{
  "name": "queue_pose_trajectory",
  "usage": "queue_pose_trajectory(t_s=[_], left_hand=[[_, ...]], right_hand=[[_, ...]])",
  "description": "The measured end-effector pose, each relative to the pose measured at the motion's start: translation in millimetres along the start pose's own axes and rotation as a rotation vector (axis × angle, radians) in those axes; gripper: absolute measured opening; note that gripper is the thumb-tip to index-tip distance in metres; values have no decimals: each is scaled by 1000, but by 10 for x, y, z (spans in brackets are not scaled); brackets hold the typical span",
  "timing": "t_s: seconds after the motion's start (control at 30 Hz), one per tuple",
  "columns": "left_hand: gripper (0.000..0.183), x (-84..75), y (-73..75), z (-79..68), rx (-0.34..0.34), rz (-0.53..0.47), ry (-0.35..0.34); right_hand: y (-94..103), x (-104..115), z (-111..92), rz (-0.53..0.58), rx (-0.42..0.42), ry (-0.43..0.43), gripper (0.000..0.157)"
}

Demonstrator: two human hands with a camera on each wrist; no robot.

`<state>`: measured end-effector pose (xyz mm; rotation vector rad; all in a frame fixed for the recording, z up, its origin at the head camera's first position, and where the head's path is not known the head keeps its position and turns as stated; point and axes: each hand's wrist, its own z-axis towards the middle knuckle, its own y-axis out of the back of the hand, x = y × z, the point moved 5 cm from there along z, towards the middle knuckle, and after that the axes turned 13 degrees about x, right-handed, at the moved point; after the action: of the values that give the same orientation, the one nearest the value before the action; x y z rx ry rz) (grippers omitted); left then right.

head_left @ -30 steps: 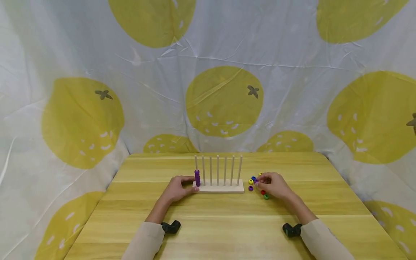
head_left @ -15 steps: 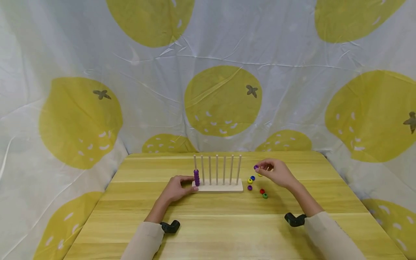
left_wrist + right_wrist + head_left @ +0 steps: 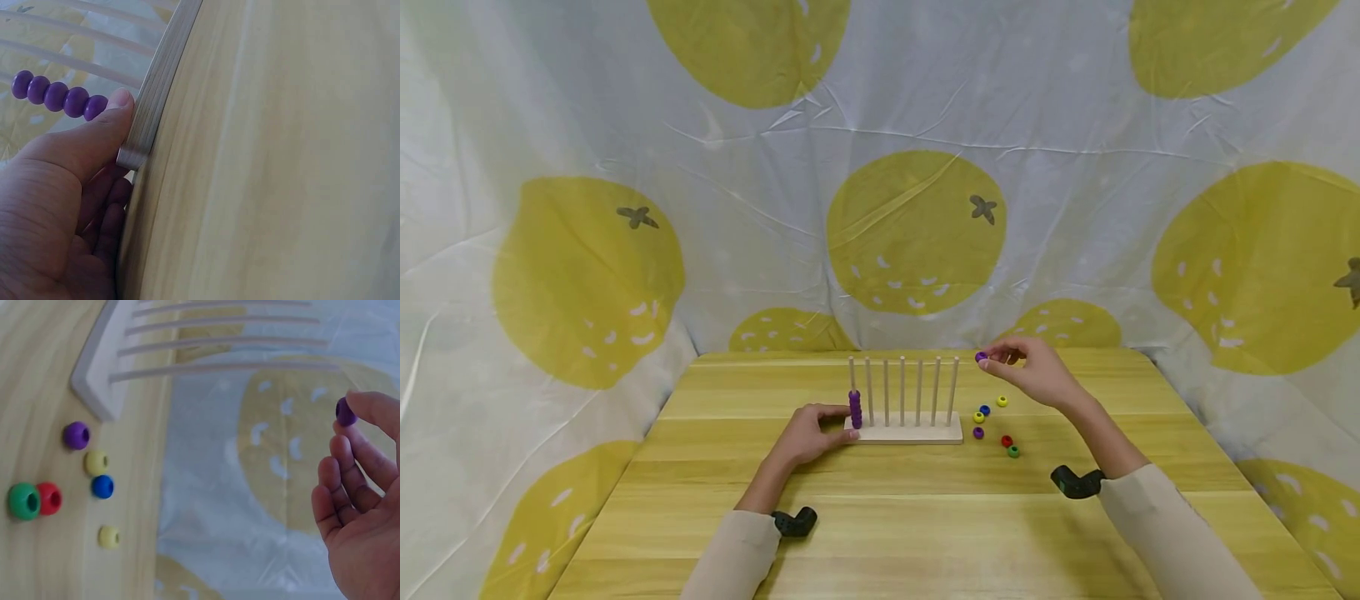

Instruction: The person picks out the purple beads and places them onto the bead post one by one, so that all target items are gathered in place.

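Note:
A pale wooden peg rack [image 3: 904, 433] stands on the table, with a row of several upright pegs. Purple beads [image 3: 55, 96] are stacked on its leftmost peg. My left hand [image 3: 805, 435] grips the left end of the rack's base, the thumb lying on top beside the stack. Up to the right of the rack, my right hand [image 3: 1036, 373] pinches a purple bead [image 3: 345, 412] between thumb and index finger. That bead is in the air, apart from the pegs and level with their tops in the head view.
Loose beads lie right of the rack: a purple one [image 3: 978, 433], two yellow, the nearer [image 3: 978, 417], a blue one [image 3: 985, 411], a red one [image 3: 1007, 441] and a green one [image 3: 1013, 452]. A lemon-patterned curtain [image 3: 760, 250] hangs behind the wooden table [image 3: 910, 533].
My right hand has lifted the purple bead from among the loose beads, upward and slightly left. The left hand has stayed on the rack's base.

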<state>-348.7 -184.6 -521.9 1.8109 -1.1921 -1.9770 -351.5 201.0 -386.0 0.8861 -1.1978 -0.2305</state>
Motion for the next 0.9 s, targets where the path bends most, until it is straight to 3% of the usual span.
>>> queue_pose_trajectory(t_s=[0.4, 0.9], left_hand=[[52, -9, -1, 16, 0, 3, -11], [53, -8, 12, -6, 2, 8, -7]], right_hand=[[-51, 469, 223, 9, 25, 64, 28], [-258, 777, 475, 19, 71, 141, 30]])
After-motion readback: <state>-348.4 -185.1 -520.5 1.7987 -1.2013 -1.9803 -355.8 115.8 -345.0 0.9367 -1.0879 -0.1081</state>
